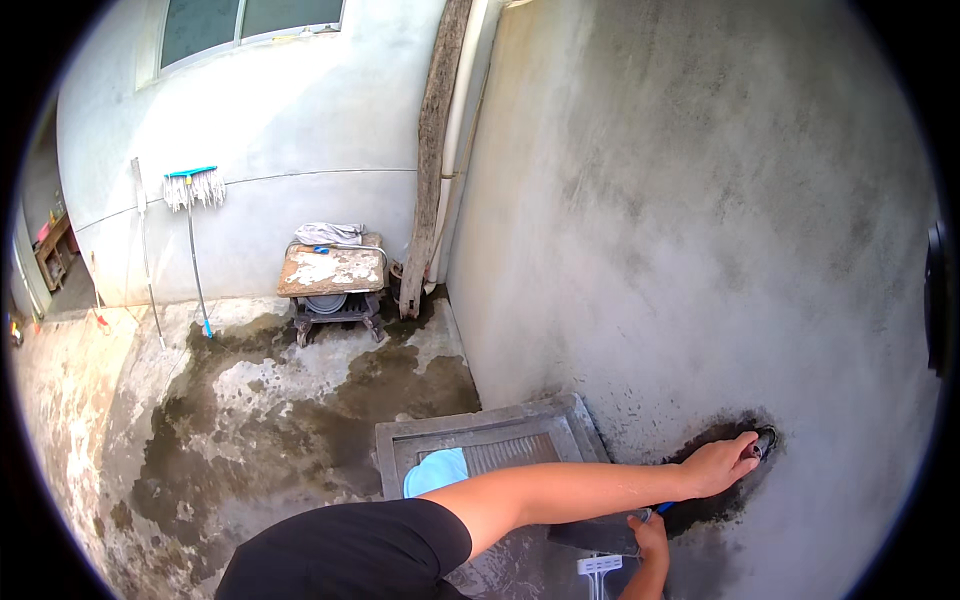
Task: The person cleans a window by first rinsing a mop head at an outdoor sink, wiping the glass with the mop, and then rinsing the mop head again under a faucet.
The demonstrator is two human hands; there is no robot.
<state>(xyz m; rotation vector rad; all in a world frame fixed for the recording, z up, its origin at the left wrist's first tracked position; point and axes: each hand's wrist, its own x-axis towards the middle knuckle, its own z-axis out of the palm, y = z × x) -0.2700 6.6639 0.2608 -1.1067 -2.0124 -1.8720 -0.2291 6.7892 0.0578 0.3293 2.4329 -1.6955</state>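
My left arm, in a black sleeve, reaches across to the right. At its end my left hand [718, 468] is closed round a tap [766, 441] on the wall, its fingers hiding part of it. Below that, my right hand [651, 538] is closed by a dark grey flat piece [598, 535] and a small blue part [663, 508]; what it grips is not clear. Just beside it stands a white slotted plastic head [600, 566]. Farther left, a light blue cloth [437, 471] lies in the concrete wash sink [430, 428], on its ribbed washboard [510, 453].
The grey wall [690, 250] rises close on my right, wet round the tap. A low stand [333, 275] with a cloth on top, a wooden post [433, 150] and a pipe stand behind. A mop [195, 250] leans at the left. Wet patches [250, 430] darken the floor.
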